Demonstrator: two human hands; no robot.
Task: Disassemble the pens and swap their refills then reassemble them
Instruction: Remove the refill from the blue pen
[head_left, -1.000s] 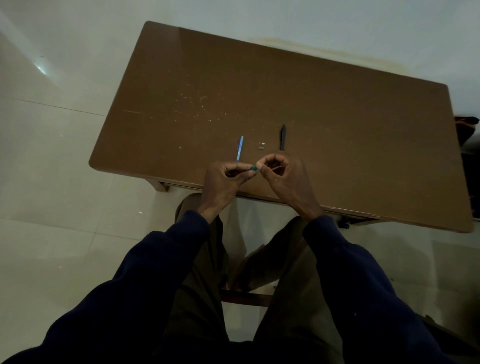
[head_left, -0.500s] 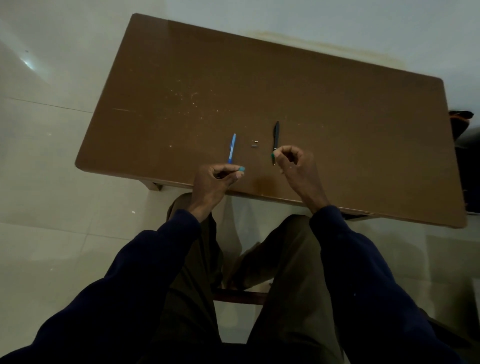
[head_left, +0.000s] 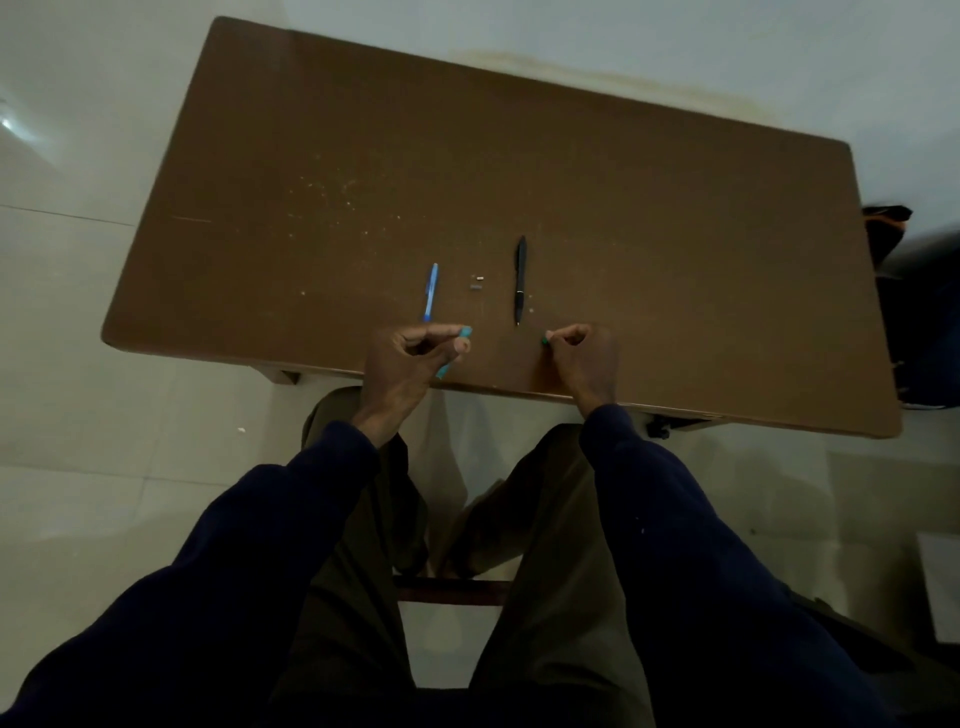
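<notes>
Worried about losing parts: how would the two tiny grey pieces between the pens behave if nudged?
The tiny grey pieces look light, so they would likely skid or roll on the smooth brown table. Probably fiddly to pinch, being small.

No writing can be read anywhere. The blue pen (head_left: 430, 292) and the black pen (head_left: 520, 280) on the table (head_left: 675, 218) are too small and too dim to show any print, brand or number.
</notes>
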